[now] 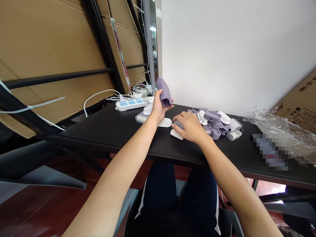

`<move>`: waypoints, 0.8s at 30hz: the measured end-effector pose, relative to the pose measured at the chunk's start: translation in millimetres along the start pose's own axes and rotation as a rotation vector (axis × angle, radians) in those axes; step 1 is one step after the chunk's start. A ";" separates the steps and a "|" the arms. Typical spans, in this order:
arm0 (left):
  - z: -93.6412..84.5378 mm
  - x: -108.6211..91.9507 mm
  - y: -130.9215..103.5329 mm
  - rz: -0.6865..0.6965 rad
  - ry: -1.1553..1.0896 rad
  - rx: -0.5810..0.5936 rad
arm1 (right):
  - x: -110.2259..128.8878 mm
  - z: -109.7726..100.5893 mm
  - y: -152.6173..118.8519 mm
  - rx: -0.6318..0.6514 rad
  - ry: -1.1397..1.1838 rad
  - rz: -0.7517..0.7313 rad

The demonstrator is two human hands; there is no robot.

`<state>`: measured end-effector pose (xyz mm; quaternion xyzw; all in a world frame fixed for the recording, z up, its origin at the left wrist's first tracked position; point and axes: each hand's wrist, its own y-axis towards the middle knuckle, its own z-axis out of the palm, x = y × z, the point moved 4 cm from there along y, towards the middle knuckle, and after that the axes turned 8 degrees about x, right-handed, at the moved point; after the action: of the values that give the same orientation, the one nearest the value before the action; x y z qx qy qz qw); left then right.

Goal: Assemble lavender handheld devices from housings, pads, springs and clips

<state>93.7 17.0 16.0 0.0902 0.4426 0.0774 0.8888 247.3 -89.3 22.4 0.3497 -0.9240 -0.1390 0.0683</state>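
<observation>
My left hand (pixel 159 107) is closed around a purple plastic housing (pixel 164 91) with rows of small holes, raised above the table and tilted. Below that hand lie white and translucent parts, among them a flat white piece (pixel 165 122) with a rounded end. My right hand (pixel 188 126) is low over the table, palm down, its fingers partly spread over a grey-and-white rounded part (pixel 176 133); whether it grips this part I cannot tell. Just right of it sits a pile of purple parts (pixel 214 119), mixed with white pieces, metal springs and clear caps (pixel 234 134).
A white power strip (pixel 132 103) with cables lies at the table's back left. Crumpled clear plastic (pixel 283 128) and a blurred flat item (pixel 270 151) lie at the right, beside a cardboard box (pixel 298 102). A white panel (pixel 222 52) rises behind the black table (pixel 108 126).
</observation>
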 end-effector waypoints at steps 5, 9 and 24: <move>0.2 1.4 -1.3 -0.049 0.031 0.011 | 26.0 20.8 -3.7 0.139 -0.161 -0.137; 2.2 -0.1 -3.3 -0.075 0.021 0.024 | 24.5 29.1 -3.3 0.147 -0.219 -0.122; 31.0 -6.9 -29.2 0.415 0.694 0.300 | -52.1 -18.6 -8.4 -0.619 0.730 0.326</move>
<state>116.1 -15.8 33.0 0.2743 0.6941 0.2149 0.6299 295.6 -64.5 36.0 0.1902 -0.7980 -0.2626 0.5080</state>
